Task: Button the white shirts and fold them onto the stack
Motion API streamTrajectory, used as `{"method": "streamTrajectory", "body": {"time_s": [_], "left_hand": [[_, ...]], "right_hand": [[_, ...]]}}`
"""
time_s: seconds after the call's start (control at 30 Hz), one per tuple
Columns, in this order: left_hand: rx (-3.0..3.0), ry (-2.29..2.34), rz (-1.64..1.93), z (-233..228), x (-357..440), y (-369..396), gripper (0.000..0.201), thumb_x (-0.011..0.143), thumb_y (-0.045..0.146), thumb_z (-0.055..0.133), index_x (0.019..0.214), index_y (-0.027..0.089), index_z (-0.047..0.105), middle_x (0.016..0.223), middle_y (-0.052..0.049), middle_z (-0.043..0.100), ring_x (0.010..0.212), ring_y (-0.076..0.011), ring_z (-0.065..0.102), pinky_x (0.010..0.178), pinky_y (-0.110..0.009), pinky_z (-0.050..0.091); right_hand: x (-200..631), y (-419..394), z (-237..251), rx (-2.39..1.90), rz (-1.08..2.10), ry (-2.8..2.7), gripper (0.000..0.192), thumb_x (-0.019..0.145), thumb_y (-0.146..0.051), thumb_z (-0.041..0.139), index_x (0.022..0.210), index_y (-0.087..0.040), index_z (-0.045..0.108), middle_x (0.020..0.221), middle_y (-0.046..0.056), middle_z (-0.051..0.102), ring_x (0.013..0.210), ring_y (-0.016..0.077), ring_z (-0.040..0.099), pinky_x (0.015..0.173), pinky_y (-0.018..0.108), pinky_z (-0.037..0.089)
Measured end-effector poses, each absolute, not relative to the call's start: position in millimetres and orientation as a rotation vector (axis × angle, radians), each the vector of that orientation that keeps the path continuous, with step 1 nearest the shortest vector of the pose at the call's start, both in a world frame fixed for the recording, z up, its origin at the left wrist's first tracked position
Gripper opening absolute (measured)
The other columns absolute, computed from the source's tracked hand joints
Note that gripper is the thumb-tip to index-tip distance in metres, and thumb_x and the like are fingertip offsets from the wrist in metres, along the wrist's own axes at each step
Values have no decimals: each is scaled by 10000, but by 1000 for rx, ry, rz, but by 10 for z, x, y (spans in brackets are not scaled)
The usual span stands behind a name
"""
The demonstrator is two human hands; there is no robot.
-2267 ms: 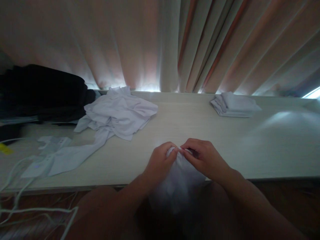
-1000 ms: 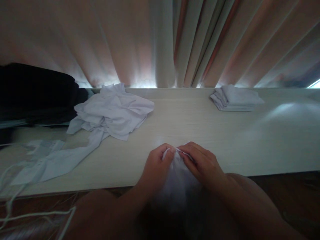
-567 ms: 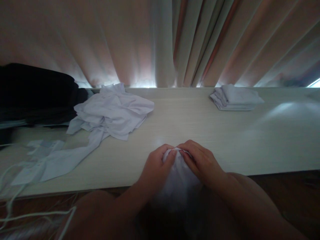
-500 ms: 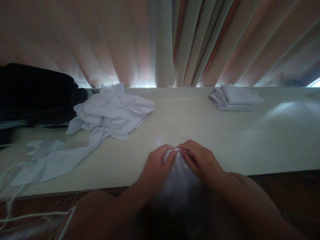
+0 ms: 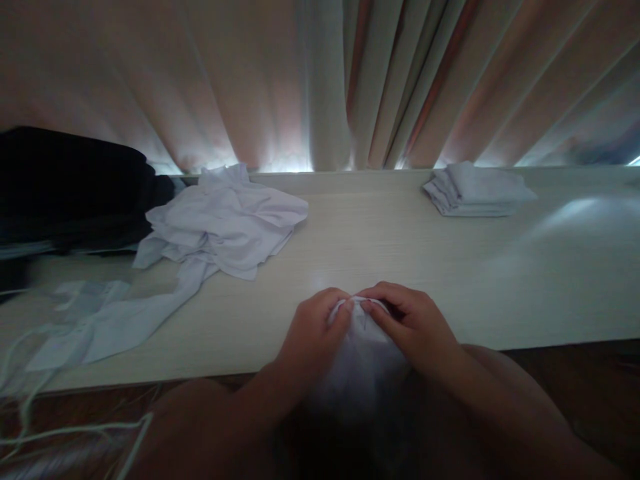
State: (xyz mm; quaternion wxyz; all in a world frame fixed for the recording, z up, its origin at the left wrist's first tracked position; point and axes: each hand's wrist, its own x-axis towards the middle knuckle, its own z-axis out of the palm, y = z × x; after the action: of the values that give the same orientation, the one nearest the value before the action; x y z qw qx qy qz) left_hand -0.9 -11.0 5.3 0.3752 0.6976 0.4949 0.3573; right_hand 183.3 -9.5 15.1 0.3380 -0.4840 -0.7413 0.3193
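Observation:
A white garment [image 5: 360, 363] hangs bunched between my two hands at the near edge of the pale table [image 5: 380, 247], its lower part dropping below the edge into shadow. My left hand [image 5: 313, 333] pinches its top fold from the left. My right hand [image 5: 413, 323] pinches the same fold from the right, fingertips almost touching the left ones.
A crumpled pile of white garments [image 5: 225, 223] lies at the left, one sleeve trailing toward me. A folded white stack [image 5: 475, 190] sits at the far right. Dark clothing [image 5: 70, 187] lies far left, with white cables [image 5: 30, 373] by the near-left edge. Curtains [image 5: 320, 80] hang behind the table.
My hands stay on the garment's top fold and have only shifted their fingers slightly. The view has tilted a little, so the table's contents sit slightly higher.

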Motion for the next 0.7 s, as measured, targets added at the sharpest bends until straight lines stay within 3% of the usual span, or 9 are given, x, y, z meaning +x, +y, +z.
{"method": "streamTrajectory", "body": {"time_s": [0.33, 0.7], "left_hand": [[1794, 1238, 958, 12, 21, -122, 265, 936, 287, 466, 726, 186, 591, 688, 14, 581, 654, -134, 513, 622, -245, 365], [1635, 1250, 956, 64, 19, -157, 281, 939, 285, 473, 693, 185, 563, 633, 41, 526, 607, -115, 457, 568, -235, 327]], "right_hand": [[1859, -111, 140, -1304, 1127, -1743, 181, 913, -354, 639, 965, -231, 763, 900, 23, 751, 804, 184, 677, 690, 270, 512], [1847, -123, 169, -1357, 1115, -1734, 196, 896, -407, 661, 920, -249, 773, 858, 1, 754, 767, 172, 677, 671, 263, 494]]}}
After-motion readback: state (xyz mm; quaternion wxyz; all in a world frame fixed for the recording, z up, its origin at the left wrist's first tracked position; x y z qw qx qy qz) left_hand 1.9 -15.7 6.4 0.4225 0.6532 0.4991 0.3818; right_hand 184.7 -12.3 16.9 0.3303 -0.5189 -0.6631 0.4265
